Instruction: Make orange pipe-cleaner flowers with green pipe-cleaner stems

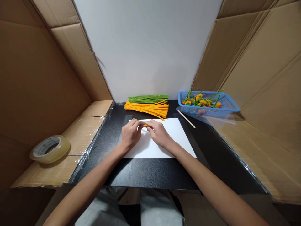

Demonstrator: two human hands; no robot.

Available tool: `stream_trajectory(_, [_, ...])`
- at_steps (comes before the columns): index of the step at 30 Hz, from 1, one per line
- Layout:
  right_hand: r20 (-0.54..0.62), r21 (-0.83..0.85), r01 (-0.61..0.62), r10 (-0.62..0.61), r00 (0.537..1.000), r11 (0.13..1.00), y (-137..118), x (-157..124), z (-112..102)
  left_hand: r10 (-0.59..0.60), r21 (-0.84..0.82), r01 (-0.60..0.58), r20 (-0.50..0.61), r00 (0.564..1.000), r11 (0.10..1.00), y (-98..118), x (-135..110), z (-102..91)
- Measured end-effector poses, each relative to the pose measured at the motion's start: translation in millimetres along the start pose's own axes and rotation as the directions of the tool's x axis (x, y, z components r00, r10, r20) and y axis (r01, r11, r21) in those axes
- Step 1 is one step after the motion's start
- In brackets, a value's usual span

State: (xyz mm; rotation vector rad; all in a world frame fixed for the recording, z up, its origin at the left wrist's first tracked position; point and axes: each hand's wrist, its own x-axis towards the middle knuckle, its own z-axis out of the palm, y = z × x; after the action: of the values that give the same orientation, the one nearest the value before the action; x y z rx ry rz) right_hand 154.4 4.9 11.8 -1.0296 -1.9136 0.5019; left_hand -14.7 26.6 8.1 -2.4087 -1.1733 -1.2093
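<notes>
Over a white sheet of paper (180, 141), my left hand (130, 133) and my right hand (160, 133) meet with their fingertips pinched together. Between them shows a small piece of orange pipe cleaner (146, 125), mostly covered by the fingers. A short green tip pokes out above the left fingers; whether it joins the orange piece is hidden. Just beyond the paper lies a spread bundle of orange pipe cleaners (148, 108), one of them reaching the paper's far edge. Behind it is a bundle of green pipe cleaners (148, 99).
At the back right, a blue plastic basket (209, 110) holds several orange-and-green pipe cleaner pieces. A thin wooden stick (186, 119) lies beside the paper on the black tabletop (150, 172). To the left, a roll of clear tape (63, 147) rests on cardboard. Cardboard walls flank both sides.
</notes>
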Motion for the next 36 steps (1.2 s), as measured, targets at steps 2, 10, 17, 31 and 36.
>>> stream_trajectory(2, [0.006, -0.007, 0.003, -0.003, 1.000, 1.000, 1, 0, 0, -0.016, -0.004, 0.016, 0.009, 1.000, 1.000, 0, 0, 0.0])
stream_trajectory(10, [-0.002, 0.024, -0.048, 0.048, 0.999, 0.999, 0, 1, -3, -0.034, -0.041, 0.035, 0.035, 0.999, 0.999, 0, 0, -0.3])
stream_trajectory(17, [0.017, -0.023, 0.000, 0.001, 1.000, 1.000, 1, 2, -4, -0.066, -0.042, 0.068, 0.046, 0.997, 0.997, 0, 0, -0.1])
stream_trajectory(31, [-0.132, -0.091, -0.132, 0.120, 0.984, 0.987, 6, -1, -5, 0.131, -0.120, -0.111, 0.176, 0.976, 0.986, -13, 4, -5.7])
stream_trajectory(36, [-0.178, -0.115, -0.139, 0.118, 0.977, 0.984, 7, -2, -4, 0.148, -0.025, -0.146, 0.178, 0.973, 0.989, -8, 7, -8.2])
